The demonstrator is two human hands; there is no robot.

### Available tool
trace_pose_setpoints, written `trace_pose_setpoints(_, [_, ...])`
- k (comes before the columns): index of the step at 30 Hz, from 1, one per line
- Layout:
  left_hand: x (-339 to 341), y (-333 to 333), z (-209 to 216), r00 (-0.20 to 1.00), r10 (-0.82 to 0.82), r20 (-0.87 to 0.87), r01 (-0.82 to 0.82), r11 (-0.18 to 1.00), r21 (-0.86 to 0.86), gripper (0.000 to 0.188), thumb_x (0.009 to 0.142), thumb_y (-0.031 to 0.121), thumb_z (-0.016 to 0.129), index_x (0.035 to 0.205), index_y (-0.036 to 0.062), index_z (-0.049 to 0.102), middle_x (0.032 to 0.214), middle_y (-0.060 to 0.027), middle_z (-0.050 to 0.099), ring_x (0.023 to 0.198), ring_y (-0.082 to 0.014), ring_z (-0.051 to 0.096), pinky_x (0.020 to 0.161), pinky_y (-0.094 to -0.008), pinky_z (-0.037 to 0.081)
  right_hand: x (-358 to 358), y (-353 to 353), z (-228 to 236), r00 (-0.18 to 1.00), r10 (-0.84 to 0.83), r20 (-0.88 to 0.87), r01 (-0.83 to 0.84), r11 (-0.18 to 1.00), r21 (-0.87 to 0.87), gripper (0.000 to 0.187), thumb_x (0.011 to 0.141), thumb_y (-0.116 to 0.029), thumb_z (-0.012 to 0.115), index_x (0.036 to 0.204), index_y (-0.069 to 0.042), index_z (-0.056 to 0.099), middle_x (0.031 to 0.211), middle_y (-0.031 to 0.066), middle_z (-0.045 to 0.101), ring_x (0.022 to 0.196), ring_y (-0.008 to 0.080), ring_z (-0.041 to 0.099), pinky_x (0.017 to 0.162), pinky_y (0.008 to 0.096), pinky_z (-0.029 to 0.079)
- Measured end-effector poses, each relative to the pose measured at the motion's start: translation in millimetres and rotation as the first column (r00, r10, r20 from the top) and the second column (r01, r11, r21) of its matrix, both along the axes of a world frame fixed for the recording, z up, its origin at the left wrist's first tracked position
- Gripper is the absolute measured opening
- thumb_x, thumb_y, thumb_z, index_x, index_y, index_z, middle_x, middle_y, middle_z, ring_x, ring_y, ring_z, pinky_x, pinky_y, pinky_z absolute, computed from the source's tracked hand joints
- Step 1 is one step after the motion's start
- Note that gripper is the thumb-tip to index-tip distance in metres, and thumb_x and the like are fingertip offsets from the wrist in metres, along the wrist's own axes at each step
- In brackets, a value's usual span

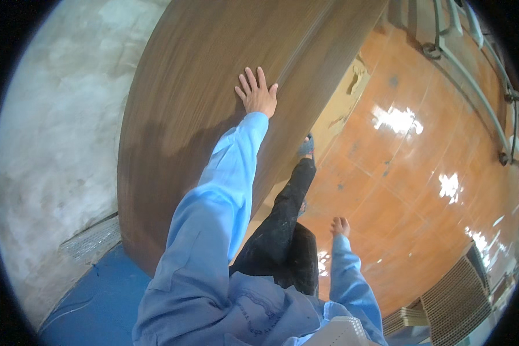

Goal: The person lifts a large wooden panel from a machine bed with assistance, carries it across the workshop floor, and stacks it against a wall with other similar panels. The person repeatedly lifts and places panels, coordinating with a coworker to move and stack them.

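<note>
A big brown wood-grain panel point(196, 86) stands upright, leaning in the upper middle of the view. My left hand point(257, 93) lies flat against its face near the right edge, fingers spread and together pointing up. My right hand point(340, 226) hangs free at my side over the orange floor, fingers loosely curled, holding nothing. Both arms wear light blue sleeves. My leg in dark trousers point(285, 230) steps along the panel's lower edge, with a sandalled foot point(307, 146) ahead.
A rough grey plaster wall point(52, 132) rises on the left. Glossy orange floor tiles point(409, 173) spread to the right. Metal pipes point(473, 86) run at the upper right. Ribbed brown panels point(450, 300) lie at the lower right. A blue surface point(98, 305) shows at the lower left.
</note>
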State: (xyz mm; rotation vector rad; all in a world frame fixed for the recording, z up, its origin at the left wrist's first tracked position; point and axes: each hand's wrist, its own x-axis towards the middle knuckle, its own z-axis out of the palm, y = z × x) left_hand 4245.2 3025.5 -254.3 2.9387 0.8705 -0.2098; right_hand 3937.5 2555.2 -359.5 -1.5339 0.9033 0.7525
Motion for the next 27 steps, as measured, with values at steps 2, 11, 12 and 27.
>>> trace_pose_setpoints(2, [25.5,2.8,2.3,0.999,-0.051,0.020,0.050,0.999,0.017,0.070,0.095,0.049,0.034,0.148,0.0103,0.010,0.153,-0.0191,0.004,0.141,-0.0368,0.004,0.112,-0.0564,0.008,94.4,69.0,-4.0,0.992,0.092,0.092,-0.085,0.994,-0.074,0.019,0.088,-0.025,0.060,0.091,-0.006,0.056,0.075,0.0034,0.056,0.059,0.0125,0.052,0.045,0.0267,0.042])
trace_pose_setpoints(11, [71.0,26.8,22.1,0.996,-0.026,0.084,0.034,0.994,-0.100,0.075,0.092,0.053,0.041,0.147,0.0093,0.017,0.154,-0.0140,0.007,0.142,-0.0347,0.005,0.111,-0.0588,0.008,477.9,263.4,45.1,0.802,0.128,0.583,0.094,0.938,-0.335,0.061,0.093,-0.043,0.047,0.124,0.009,0.044,0.111,0.0241,0.055,0.103,0.0337,0.054,0.090,0.0412,0.042])
trace_pose_setpoints(12, [70.0,36.0,24.2,0.997,-0.034,0.073,0.041,0.994,-0.099,0.074,0.092,0.053,0.041,0.147,0.0094,0.017,0.154,-0.0125,0.007,0.142,-0.0335,0.006,0.111,-0.0585,0.008,497.4,278.9,51.1,0.753,0.167,0.636,0.086,0.934,-0.347,0.062,0.093,-0.045,0.046,0.121,0.009,0.045,0.112,0.0262,0.055,0.102,0.0367,0.055,0.090,0.0426,0.042])
trace_pose_setpoints(27, [97.2,205.2,30.8,0.955,0.298,0.002,-0.297,0.955,-0.012,0.070,0.094,0.051,0.035,0.145,0.0054,0.020,0.153,-0.0093,0.015,0.141,-0.0280,0.015,0.112,-0.0544,0.015,511.3,354.8,87.6,0.865,0.438,0.245,-0.022,0.520,-0.854,0.066,0.093,-0.049,0.035,0.114,0.013,0.043,0.112,0.0341,0.049,0.106,0.0458,0.050,0.090,0.0528,0.040])
